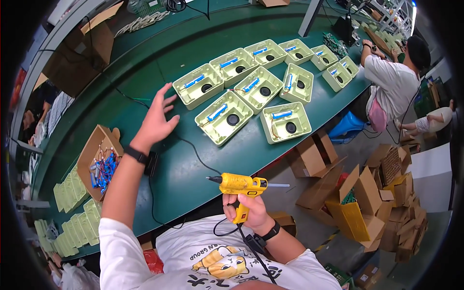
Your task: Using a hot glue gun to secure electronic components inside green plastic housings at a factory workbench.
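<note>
So the right hand [251, 211], bottom middle of the frame, is wrapped around the handle of a yellow glue gun [236, 183]. Nozzle points left, and a pale glue stick [279, 185] pokes out the back. The left hand [157, 118], left of centre, is pretty wide open with fingers spread and nothing in it. Its fingertips are right by the leftmost of a bunch of pale green boxes [181, 99], can't tell if they're actually touching.

Those boxes run from the centre to the upper right on a green table [179, 181], each with a blue battery [216, 112] and a round black speaker [233, 119] inside. Over at left there's a carton [96, 140] with loads more blue batteries, with stacked pale green parts [72, 191] beside it. Someone in a white shirt [391, 79] is working upper right.
</note>
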Demonstrator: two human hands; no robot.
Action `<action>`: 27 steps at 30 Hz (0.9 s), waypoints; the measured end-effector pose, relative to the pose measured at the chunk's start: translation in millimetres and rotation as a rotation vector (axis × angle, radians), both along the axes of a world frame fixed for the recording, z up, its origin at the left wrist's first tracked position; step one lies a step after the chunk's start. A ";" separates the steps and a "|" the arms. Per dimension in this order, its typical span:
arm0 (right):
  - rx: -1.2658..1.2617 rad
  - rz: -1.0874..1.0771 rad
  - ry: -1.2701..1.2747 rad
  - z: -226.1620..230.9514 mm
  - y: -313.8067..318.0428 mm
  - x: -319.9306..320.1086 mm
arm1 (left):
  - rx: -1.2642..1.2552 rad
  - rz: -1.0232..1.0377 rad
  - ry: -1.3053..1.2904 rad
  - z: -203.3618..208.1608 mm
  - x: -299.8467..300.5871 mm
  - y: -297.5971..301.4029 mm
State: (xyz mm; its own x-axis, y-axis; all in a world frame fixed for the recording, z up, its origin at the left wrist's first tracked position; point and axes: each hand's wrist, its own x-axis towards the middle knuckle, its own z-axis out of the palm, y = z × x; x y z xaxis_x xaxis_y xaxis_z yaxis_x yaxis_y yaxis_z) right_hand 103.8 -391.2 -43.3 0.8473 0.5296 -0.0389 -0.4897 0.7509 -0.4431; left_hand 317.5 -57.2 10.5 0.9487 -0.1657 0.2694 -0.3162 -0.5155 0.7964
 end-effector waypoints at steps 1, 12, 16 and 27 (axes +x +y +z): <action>-0.001 0.004 -0.007 -1.6 0.0 3.3 | -0.008 -0.016 0.004 2.8 -8.6 -7.2; -0.338 -0.132 -0.261 12.9 19.0 59.8 | 0.132 0.112 -0.002 12.8 -181.4 7.1; -0.419 -0.583 -0.249 14.5 6.4 57.1 | 0.213 -0.030 -0.096 18.9 -125.3 -72.2; -0.757 -1.218 -0.040 -8.5 -85.6 129.6 | 0.340 0.109 -0.066 -19.5 -33.0 -130.8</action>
State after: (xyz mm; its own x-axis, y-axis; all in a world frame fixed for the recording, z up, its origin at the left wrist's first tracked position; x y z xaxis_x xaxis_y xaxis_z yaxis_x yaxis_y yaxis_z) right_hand 233.5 -476.8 -51.8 0.7572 -0.6508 0.0556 0.2974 0.2676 -0.9165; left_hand 284.5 -188.0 -8.9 0.9482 -0.1552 0.2772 -0.2896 -0.7810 0.5533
